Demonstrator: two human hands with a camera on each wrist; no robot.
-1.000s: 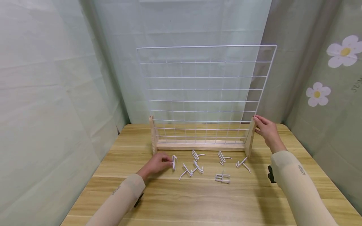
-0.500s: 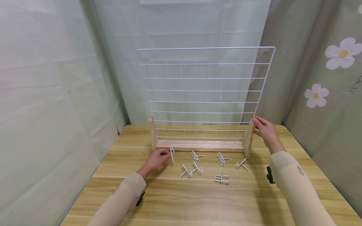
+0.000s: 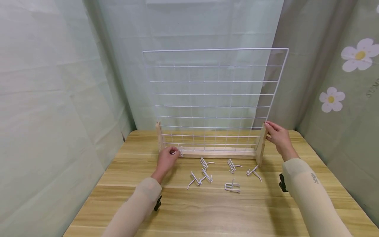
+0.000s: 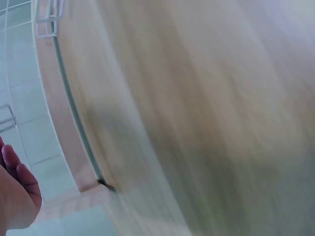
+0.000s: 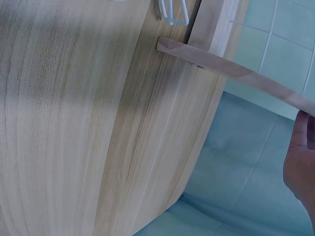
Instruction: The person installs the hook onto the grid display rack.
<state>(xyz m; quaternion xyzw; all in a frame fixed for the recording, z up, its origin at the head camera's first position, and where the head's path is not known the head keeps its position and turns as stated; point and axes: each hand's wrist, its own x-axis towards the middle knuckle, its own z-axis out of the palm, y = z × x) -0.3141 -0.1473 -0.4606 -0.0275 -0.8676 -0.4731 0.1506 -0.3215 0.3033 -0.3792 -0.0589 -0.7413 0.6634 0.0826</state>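
Note:
A white wire grid panel [image 3: 214, 106] stands upright in a wooden base [image 3: 220, 154] with a side support at each end. My left hand [image 3: 166, 161] pinches a white wire hook [image 3: 181, 151] in front of the grid's lower left corner; fingers partly cover the hook. In the left wrist view, the curled left hand [image 4: 19, 191] shows at the edge near that hook [image 4: 7, 118]. My right hand [image 3: 279, 137] grips the top of the right wooden support [image 3: 261, 146] between thumb and fingers. The right wrist view shows this support [image 5: 231, 69] reaching the right hand [image 5: 300, 164].
Several more white wire hooks lie on the wooden table [image 3: 201, 214] before the base, including a pair touching [image 3: 206, 175], one at the front [image 3: 232, 187] and one at the right [image 3: 254, 172]. Pale green curtains [image 3: 68, 98] surround the table.
My left hand has lifted the hook off the table and carried it away from me, up to the grid's lower left. The right hand has stayed on the support.

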